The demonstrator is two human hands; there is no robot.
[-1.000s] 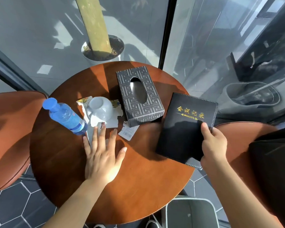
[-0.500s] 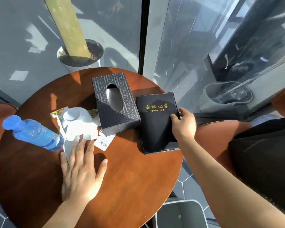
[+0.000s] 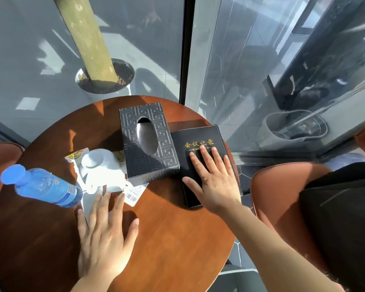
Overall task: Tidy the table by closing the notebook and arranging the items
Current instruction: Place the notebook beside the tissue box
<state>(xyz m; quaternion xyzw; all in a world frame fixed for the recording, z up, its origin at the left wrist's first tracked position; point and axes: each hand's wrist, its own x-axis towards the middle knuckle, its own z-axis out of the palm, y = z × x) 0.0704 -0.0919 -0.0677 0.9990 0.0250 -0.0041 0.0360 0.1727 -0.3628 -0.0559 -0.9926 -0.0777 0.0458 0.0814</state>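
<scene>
Head view: right hand (image 3: 214,182) flat, fingers spread, on closed notebook (image 3: 198,135), at 3 o'clock of tissue box (image 3: 149,142); left hand (image 3: 105,234) flat, released, on bench (image 3: 177,239).

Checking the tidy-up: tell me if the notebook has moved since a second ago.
Yes. The notebook slid left along the table, from overhanging its right edge to lying alongside the tissue box.

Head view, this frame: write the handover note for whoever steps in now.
Left hand: open, flat on the table, fingertips by the white papers.
Right hand: open, palm flat on the notebook.
Done: notebook closed, lying beside the tissue box.
Left: blue bottle, white cup and the papers are clustered loosely at the left; arrange them.
</scene>
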